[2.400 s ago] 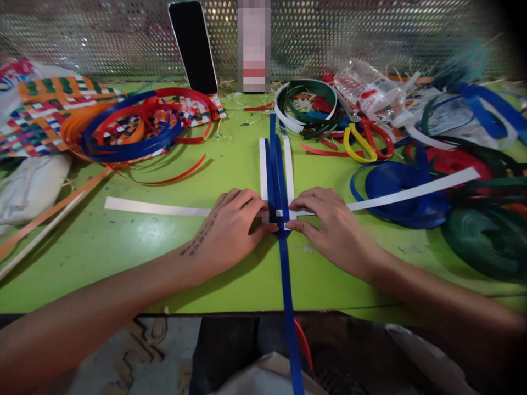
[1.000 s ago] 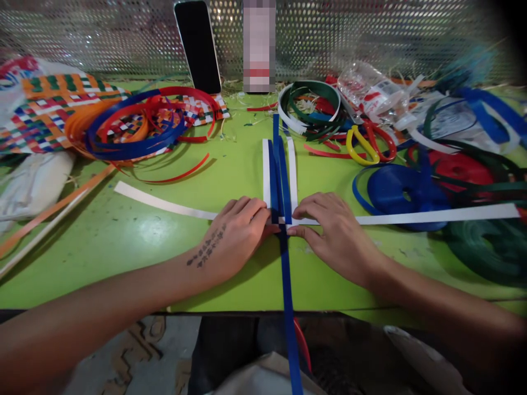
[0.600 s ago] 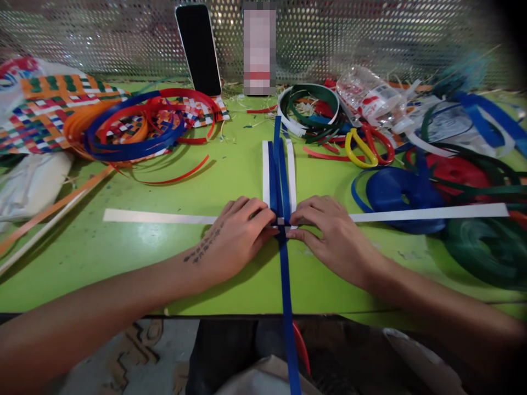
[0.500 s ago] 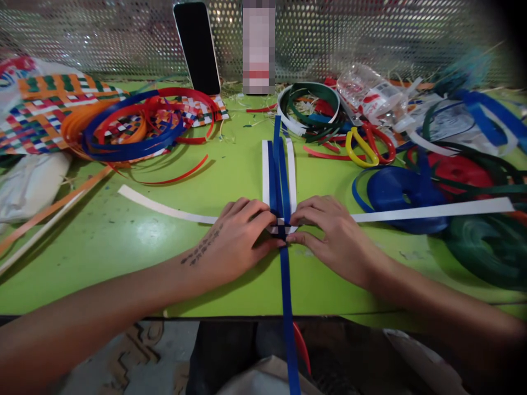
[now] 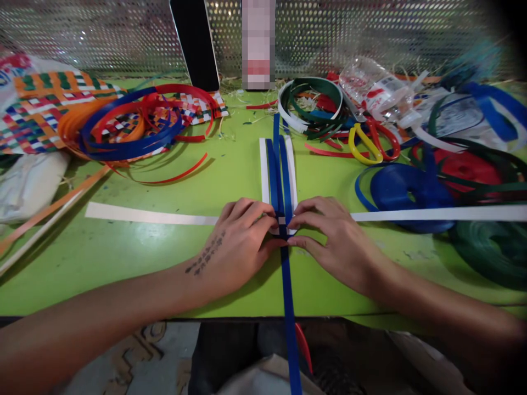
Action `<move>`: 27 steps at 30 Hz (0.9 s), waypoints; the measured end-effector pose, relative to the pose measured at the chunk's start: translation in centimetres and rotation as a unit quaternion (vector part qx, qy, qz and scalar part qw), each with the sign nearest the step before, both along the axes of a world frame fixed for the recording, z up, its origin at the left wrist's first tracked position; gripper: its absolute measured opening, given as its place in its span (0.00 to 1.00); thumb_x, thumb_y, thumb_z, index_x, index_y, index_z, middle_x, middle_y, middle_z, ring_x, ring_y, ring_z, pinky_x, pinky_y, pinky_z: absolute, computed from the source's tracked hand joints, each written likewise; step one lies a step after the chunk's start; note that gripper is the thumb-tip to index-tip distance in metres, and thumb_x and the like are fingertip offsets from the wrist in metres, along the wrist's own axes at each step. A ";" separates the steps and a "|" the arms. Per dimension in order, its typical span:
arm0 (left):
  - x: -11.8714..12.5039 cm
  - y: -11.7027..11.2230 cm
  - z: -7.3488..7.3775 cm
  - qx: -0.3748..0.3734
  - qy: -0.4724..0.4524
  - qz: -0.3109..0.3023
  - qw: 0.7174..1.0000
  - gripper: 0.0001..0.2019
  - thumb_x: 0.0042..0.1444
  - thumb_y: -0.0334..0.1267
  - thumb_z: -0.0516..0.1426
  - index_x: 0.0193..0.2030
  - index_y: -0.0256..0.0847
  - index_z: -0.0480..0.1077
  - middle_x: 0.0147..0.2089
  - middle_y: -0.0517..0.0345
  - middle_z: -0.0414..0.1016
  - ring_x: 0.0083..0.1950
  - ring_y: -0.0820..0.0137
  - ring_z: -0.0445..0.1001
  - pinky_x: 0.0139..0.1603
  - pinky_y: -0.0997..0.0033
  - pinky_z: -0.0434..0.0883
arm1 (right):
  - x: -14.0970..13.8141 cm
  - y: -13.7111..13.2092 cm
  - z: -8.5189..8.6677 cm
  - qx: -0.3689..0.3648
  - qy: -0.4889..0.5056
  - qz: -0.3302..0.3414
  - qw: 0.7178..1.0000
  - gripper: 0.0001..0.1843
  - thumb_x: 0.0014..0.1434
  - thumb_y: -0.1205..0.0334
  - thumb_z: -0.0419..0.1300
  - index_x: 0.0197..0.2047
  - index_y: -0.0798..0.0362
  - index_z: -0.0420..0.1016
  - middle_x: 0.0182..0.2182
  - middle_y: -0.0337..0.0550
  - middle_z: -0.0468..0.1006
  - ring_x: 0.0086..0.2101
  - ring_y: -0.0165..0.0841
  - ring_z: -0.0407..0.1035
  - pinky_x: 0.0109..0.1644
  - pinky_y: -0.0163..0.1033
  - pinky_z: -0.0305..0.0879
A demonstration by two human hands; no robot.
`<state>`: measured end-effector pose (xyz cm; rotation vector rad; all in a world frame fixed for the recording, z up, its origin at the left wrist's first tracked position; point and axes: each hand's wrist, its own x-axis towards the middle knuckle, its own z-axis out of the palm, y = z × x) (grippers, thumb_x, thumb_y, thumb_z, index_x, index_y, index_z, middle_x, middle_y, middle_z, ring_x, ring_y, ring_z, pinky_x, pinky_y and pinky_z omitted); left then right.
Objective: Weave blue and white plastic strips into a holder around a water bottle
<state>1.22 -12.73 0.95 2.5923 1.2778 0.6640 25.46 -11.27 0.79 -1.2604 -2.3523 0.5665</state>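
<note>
A small weave of blue and white strips point(image 5: 282, 221) lies on the green table between my hands. My left hand point(image 5: 245, 236) pinches its left side, and my right hand point(image 5: 329, 236) pinches the right side; both have thumb and fingertips closed on it. Blue strips point(image 5: 272, 175) and white strips point(image 5: 264, 170) run up and away from the weave. One long blue strip point(image 5: 288, 296) hangs toward me over the table edge. A white strip point(image 5: 144, 214) reaches out to the left under my left hand, and another white length point(image 5: 432, 214) extends right. Fingers hide part of the weave.
Coiled orange, blue and red strips point(image 5: 127, 145) lie at left on a checkered woven piece point(image 5: 37, 118). Scissors point(image 5: 366, 145), a plastic bottle point(image 5: 373, 90), a blue roll point(image 5: 403, 192) and a green roll point(image 5: 489, 252) are at right. A phone point(image 5: 197, 49) leans against the mesh.
Both hands stay pinched on the weave with little movement. The white strip's left end has dropped and reaches farther left; its right end now runs past the view's edge.
</note>
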 end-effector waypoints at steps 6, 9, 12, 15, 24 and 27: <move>0.1 -0.1 0.1 -0.004 -0.003 0.002 1.000 0.06 0.72 0.39 0.65 0.51 0.40 0.79 0.57 0.51 0.82 0.59 0.56 0.75 0.57 0.52 0.72 | -0.1 0.0 0.0 0.001 0.010 -0.005 1.000 0.04 0.70 0.61 0.70 0.47 0.47 0.85 0.52 0.49 0.82 0.56 0.49 0.75 0.60 0.58 0.68; 0.0 -0.1 0.1 0.003 0.006 0.015 1.000 0.07 0.72 0.42 0.66 0.50 0.42 0.81 0.59 0.50 0.82 0.60 0.54 0.75 0.58 0.50 0.72 | 0.1 0.2 0.0 0.003 0.008 -0.002 1.000 0.05 0.72 0.61 0.68 0.47 0.45 0.87 0.51 0.48 0.82 0.55 0.49 0.75 0.58 0.57 0.68; 0.0 -0.2 0.2 0.011 0.014 0.026 0.999 0.09 0.71 0.45 0.67 0.49 0.44 0.82 0.60 0.51 0.83 0.61 0.52 0.74 0.59 0.48 0.71 | 0.2 0.4 0.1 0.004 0.004 0.005 1.000 0.06 0.73 0.62 0.66 0.46 0.44 0.87 0.49 0.46 0.84 0.53 0.48 0.75 0.58 0.57 0.66; 0.0 -0.2 0.2 0.016 0.015 0.030 0.999 0.09 0.71 0.46 0.67 0.49 0.45 0.82 0.58 0.53 0.84 0.62 0.52 0.74 0.60 0.46 0.70 | 0.1 0.4 0.2 0.005 -0.002 0.008 1.000 0.05 0.73 0.64 0.66 0.45 0.45 0.84 0.48 0.44 0.84 0.51 0.46 0.75 0.57 0.55 0.64; 0.3 -0.5 0.4 0.003 0.036 0.040 0.999 0.07 0.69 0.43 0.68 0.48 0.45 0.80 0.58 0.49 0.82 0.60 0.51 0.73 0.58 0.46 0.70 | -0.2 0.0 0.2 0.023 0.007 -0.024 0.999 0.07 0.71 0.66 0.66 0.49 0.46 0.73 0.46 0.45 0.84 0.49 0.46 0.76 0.54 0.52 0.63; 0.3 -0.5 0.5 -0.005 0.033 0.048 0.998 0.08 0.69 0.44 0.69 0.48 0.45 0.80 0.60 0.49 0.80 0.60 0.51 0.73 0.57 0.46 0.70 | -0.2 0.0 0.2 0.023 0.005 -0.025 0.999 0.08 0.71 0.66 0.67 0.48 0.46 0.72 0.46 0.45 0.84 0.50 0.47 0.76 0.54 0.51 0.63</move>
